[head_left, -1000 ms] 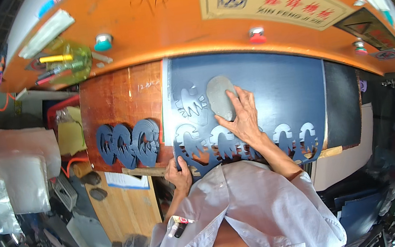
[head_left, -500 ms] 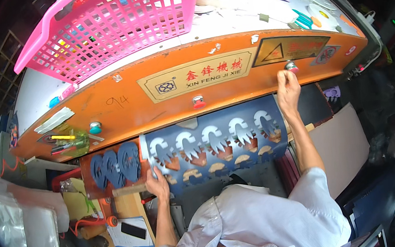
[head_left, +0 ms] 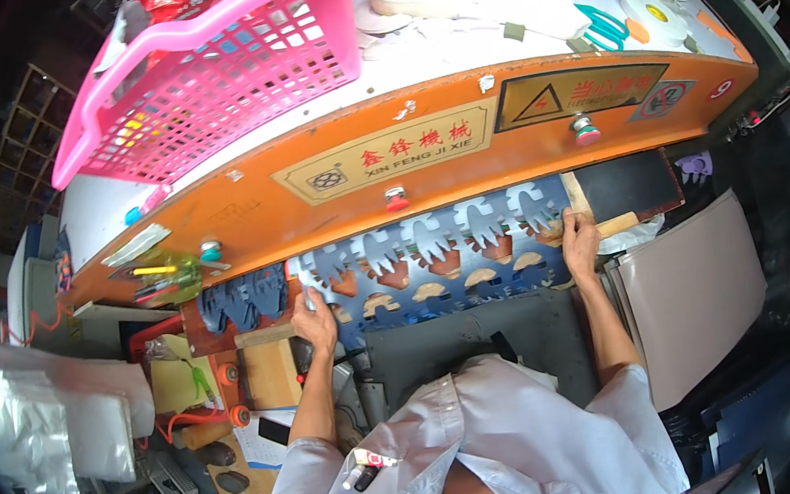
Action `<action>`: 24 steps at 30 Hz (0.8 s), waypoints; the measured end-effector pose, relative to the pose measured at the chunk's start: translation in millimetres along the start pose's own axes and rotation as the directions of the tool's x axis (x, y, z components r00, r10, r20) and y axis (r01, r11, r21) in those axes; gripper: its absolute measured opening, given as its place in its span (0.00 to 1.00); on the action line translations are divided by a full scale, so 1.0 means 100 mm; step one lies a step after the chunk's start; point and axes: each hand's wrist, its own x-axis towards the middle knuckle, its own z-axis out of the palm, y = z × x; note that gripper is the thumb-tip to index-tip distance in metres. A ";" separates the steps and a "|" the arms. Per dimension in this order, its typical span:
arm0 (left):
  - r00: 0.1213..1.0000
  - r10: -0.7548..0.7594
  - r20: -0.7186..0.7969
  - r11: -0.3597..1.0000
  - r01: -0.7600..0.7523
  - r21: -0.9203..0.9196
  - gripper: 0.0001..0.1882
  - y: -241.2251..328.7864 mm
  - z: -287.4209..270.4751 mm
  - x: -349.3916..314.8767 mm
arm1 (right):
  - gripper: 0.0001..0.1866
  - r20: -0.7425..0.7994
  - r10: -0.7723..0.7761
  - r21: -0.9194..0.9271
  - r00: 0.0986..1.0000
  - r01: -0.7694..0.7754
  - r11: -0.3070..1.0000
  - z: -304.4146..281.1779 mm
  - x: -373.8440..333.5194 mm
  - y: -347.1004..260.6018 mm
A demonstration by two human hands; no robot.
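Note:
A dark blue sheet (head_left: 405, 318) with rows of cut-out openings spans the work surface beneath the orange machine beam. At its left edge, my left hand (head_left: 315, 323) is closed with the thumb along the margin. My right hand (head_left: 580, 246) grips the opposite edge, beside a pale wooden strip (head_left: 577, 199). Left of the sheet lie dark blue cut pieces (head_left: 246, 300) in small stacks on a reddish-brown board. Parts of the sheet's edges are hidden under my fingers.
The orange beam (head_left: 249, 212) carries a red-topped button (head_left: 396, 198) and others. Above it are a pink basket (head_left: 219, 75) and teal-handled scissors (head_left: 604, 28). Beige sheets (head_left: 696, 306) stand at the right; a phone (head_left: 274, 430) and clear plastic bags (head_left: 35, 419) are at the left.
My right hand has left the button on the beam, come down and taken the sheet's right edge. My left hand stays at the left edge. The whole view has shifted slightly.

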 end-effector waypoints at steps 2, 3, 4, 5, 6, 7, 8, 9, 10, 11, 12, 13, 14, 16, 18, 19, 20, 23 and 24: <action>0.999 -0.038 0.037 0.999 0.038 0.019 0.19 0.00 -0.02 0.01 | 0.28 -0.001 0.008 0.022 1.000 -0.008 1.000 0.02 -0.02 0.00; 0.998 -0.048 0.043 0.997 0.045 0.059 0.19 -0.01 -0.02 0.02 | 0.28 0.004 0.014 -0.014 1.000 -0.014 1.000 0.03 -0.02 -0.01; 0.999 -0.030 0.015 0.999 0.030 0.023 0.19 -0.01 -0.03 0.02 | 0.28 0.014 0.031 -0.020 0.999 -0.031 0.999 0.03 -0.01 0.00; 0.998 -0.063 0.028 0.998 0.062 0.024 0.19 -0.01 -0.03 0.03 | 0.28 0.003 -0.008 -0.039 1.000 0.008 0.999 0.04 -0.01 0.02; 0.996 -0.073 0.042 0.997 0.072 0.012 0.19 -0.02 -0.04 0.03 | 0.28 0.007 -0.033 -0.045 0.999 0.034 0.998 0.05 0.00 0.04; 0.997 -0.064 0.038 0.997 0.065 -0.049 0.18 -0.03 -0.04 0.02 | 0.28 0.029 -0.035 -0.086 0.999 0.038 0.996 0.07 0.00 0.07; 0.999 -0.043 0.031 0.992 0.046 -0.117 0.17 -0.05 -0.04 0.01 | 0.29 0.029 -0.046 -0.064 0.999 0.047 0.997 0.09 0.00 0.11; 0.999 -0.038 0.026 0.984 0.042 -0.175 0.16 -0.07 -0.04 -0.01 | 0.28 0.078 -0.023 -0.061 0.997 0.028 0.998 0.11 -0.02 0.16; 0.998 -0.044 0.041 0.979 0.051 -0.196 0.16 -0.10 -0.05 -0.04 | 0.28 0.088 -0.048 -0.028 0.995 0.050 0.998 0.12 -0.06 0.21; 0.999 -0.037 0.039 0.972 0.045 -0.229 0.15 -0.13 -0.07 -0.07 | 0.28 0.071 -0.085 0.011 0.994 0.084 0.996 0.12 -0.10 0.27; 0.997 -0.053 0.050 0.957 0.065 -0.281 0.15 -0.16 -0.09 -0.13 | 0.28 0.120 -0.065 0.006 0.991 0.065 0.998 0.10 -0.17 0.32; 0.996 -0.061 0.065 0.951 0.078 -0.301 0.14 -0.20 -0.14 -0.19 | 0.28 0.154 -0.053 0.000 0.987 0.054 0.999 0.05 -0.26 0.36; 0.992 -0.095 0.079 0.935 0.116 -0.334 0.14 -0.22 -0.18 -0.27 | 0.28 0.189 -0.038 -0.009 0.981 0.041 0.999 -0.03 -0.34 0.39; 0.994 -0.075 0.079 0.954 0.094 -0.285 0.15 -0.26 -0.32 -0.49 | 0.26 0.245 0.063 -0.002 0.968 -0.065 0.998 -0.24 -0.55 0.36; 1.000 0.000 0.012 0.973 0.003 -0.231 0.19 -0.24 -0.46 -0.75 | 0.20 0.149 0.055 -0.051 0.987 -0.048 0.998 -0.36 -0.65 0.19; 0.999 0.040 -0.025 0.984 -0.044 -0.173 0.21 -0.19 -0.58 -0.93 | 0.16 0.012 -0.034 -0.138 0.999 0.035 0.990 -0.44 -0.76 -0.02; 0.993 0.112 -0.037 0.988 -0.116 -0.100 0.21 -0.15 -0.68 -1.07 | 0.14 -0.112 -0.071 -0.214 0.991 0.045 0.976 -0.45 -0.83 -0.24; 0.984 0.143 0.103 0.971 -0.119 -0.206 0.21 0.04 -0.73 -1.51 | 0.29 0.075 -0.241 0.098 0.968 0.234 0.967 0.02 -0.94 -1.13; 0.978 0.156 0.138 0.976 -0.131 -0.175 0.21 0.11 -0.68 -1.64 | 0.37 0.153 -0.302 0.160 0.941 0.278 0.947 0.31 -1.05 -1.46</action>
